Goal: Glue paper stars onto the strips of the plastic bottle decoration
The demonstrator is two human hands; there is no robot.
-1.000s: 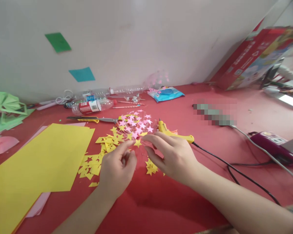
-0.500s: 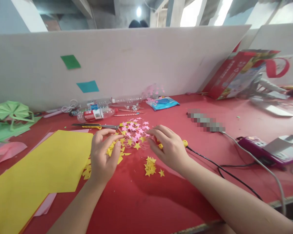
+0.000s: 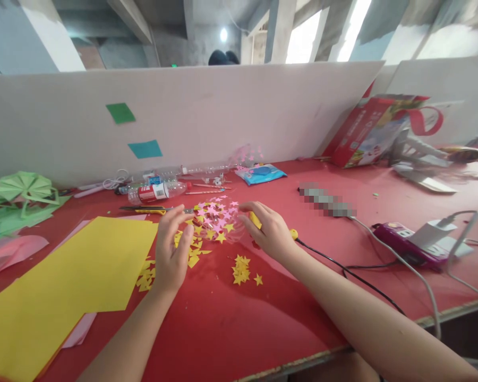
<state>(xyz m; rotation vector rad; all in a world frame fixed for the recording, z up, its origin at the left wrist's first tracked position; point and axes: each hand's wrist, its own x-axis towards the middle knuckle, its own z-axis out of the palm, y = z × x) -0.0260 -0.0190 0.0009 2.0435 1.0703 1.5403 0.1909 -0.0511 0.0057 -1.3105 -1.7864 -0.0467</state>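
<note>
Between my hands, a see-through plastic piece (image 3: 231, 233) carries pink stars (image 3: 214, 212) and several yellow stars (image 3: 221, 237). My left hand (image 3: 173, 249) is at its left side, fingers apart, over yellow paper scraps (image 3: 194, 260). On the other side my right hand (image 3: 271, 232) hovers with fingers curved and a gap before the thumb. Neither hand visibly grips anything. Under the right hand lies a yellow tool (image 3: 293, 234) with a black cord, mostly hidden. Nearer me is a small pile of yellow stars (image 3: 241, 269), with one star (image 3: 258, 279) apart.
Yellow sheets (image 3: 75, 276) cover the left side. A utility knife (image 3: 147, 210), plastic bottles (image 3: 153, 192) and a blue wipes packet (image 3: 261, 173) lie behind. At right are a purple power strip (image 3: 406, 244) with cables and a red bag (image 3: 362, 130). A white partition (image 3: 207, 116) closes the back.
The view has tilted up slightly and turned a little to the right. Both hands stay beside the star-covered plastic, the left with its fingers raised more upright.
</note>
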